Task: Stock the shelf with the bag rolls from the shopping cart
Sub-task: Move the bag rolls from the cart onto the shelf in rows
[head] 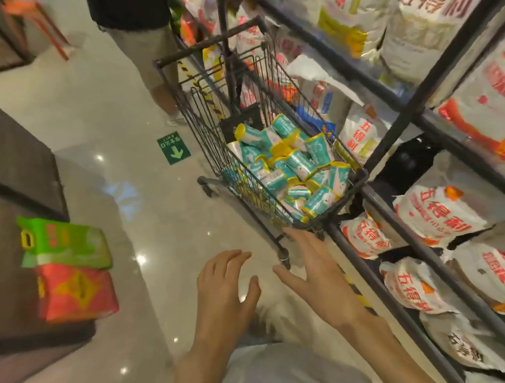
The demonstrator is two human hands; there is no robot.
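A black wire shopping cart (200,120) stands in the aisle ahead, close against the shelf. Its basket holds several teal and yellow bag rolls (291,164) in a loose heap. My left hand (222,287) and my right hand (315,274) are both stretched forward below the cart's near end, fingers straight and spread, holding nothing. The right hand's fingertips lie just under the cart's near corner, apart from it. The dark metal shelf (392,138) runs along the right.
The shelf is packed with white sacks printed in red (434,216). A person (150,57) stands beyond the cart. Left, a dark counter (7,168) has a green bag (65,242) and a red bag (78,292) beside it. A green arrow sign (173,147) is on the glossy floor.
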